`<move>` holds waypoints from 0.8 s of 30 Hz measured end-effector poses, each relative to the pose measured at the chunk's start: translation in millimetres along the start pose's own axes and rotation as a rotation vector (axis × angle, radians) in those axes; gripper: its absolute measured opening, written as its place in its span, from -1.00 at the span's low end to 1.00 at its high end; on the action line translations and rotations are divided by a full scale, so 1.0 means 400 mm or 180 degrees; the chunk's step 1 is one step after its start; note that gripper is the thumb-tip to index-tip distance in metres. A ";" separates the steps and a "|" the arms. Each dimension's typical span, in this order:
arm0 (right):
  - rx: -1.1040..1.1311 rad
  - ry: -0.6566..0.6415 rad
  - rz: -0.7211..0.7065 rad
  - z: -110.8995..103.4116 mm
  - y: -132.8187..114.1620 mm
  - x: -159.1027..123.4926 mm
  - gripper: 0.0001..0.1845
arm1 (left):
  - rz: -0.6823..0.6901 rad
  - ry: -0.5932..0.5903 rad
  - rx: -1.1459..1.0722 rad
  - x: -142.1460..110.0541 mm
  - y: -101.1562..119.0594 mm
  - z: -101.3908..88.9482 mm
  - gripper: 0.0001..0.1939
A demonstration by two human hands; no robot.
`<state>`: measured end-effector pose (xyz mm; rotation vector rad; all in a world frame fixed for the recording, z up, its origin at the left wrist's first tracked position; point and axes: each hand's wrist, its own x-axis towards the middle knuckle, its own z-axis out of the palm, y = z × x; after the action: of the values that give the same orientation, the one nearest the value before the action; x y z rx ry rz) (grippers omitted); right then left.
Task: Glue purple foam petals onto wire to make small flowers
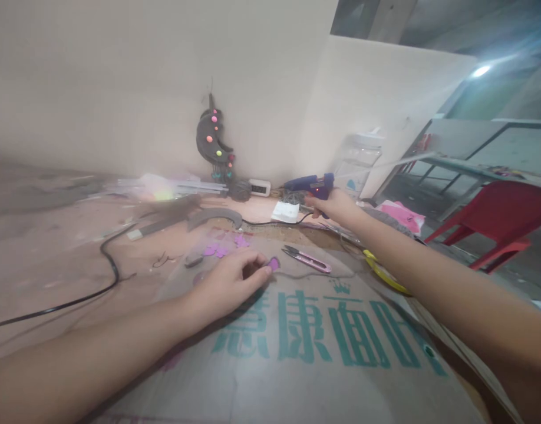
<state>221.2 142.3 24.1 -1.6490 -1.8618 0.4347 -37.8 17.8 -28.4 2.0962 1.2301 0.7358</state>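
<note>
My right hand reaches far forward and is wrapped round the handle of a blue glue gun whose small red light glows. My left hand rests on a flattened cardboard sheet with green print, its fingertips pinching a small purple cut-out shape. More purple cut-outs lie just beyond the left hand. Pink-handled thread snips lie on the cardboard between my two hands.
A dark crescent ornament with coloured dots leans in the wall corner. A black cable curves across the floor at left. A white power strip, a clear plastic jar, a yellow tool and a red plastic chair stand nearby.
</note>
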 end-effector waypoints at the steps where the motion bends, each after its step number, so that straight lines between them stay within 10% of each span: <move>1: 0.0038 -0.0083 -0.0018 0.001 -0.002 -0.006 -0.71 | 0.0003 0.0002 -0.0001 0.000 0.000 0.000 -0.73; 24: -0.0127 -0.0354 -0.0710 0.121 -0.054 0.076 -0.68 | 0.0056 -0.0027 0.0043 -0.001 0.003 0.001 -0.72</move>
<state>172.7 175.3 7.2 -1.4465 -2.1212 0.4034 -37.1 17.0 -27.8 2.1216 1.2169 0.7277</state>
